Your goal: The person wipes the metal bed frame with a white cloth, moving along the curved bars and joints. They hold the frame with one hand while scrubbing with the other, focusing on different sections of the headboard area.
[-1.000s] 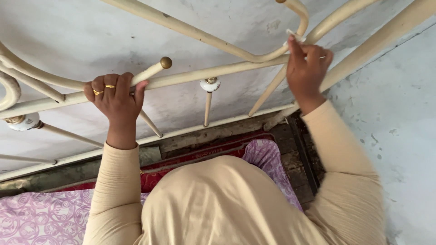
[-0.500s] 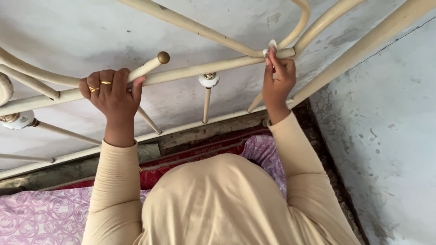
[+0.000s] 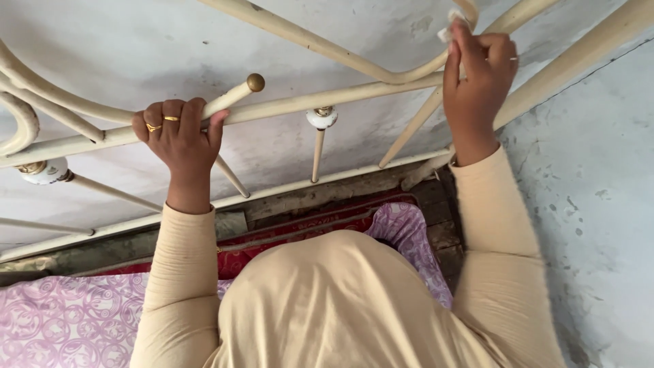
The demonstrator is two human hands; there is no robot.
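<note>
Up near the top edge of the head view, the right hand [image 3: 479, 75] presses a small white cloth [image 3: 449, 26] against a curved cream bar of the metal bed frame [image 3: 327, 99]. The cloth sits at the fingertips, pinched between them and the bar, and the grip is clenched on it. Only a scrap of the cloth shows above the fingers; the rest is hidden behind the hand, and the bar's curl runs out of the picture just above. The left hand [image 3: 178, 136] is well apart to the left, its grip wrapped tight around the long horizontal rail of the frame, just beside a short rod tipped with a brass knob [image 3: 255, 82]. Two gold rings [image 3: 160, 123] show on its fingers. Below, a purple patterned sheet [image 3: 61, 320] covers the mattress, partly hidden by the person's beige clothing.
</note>
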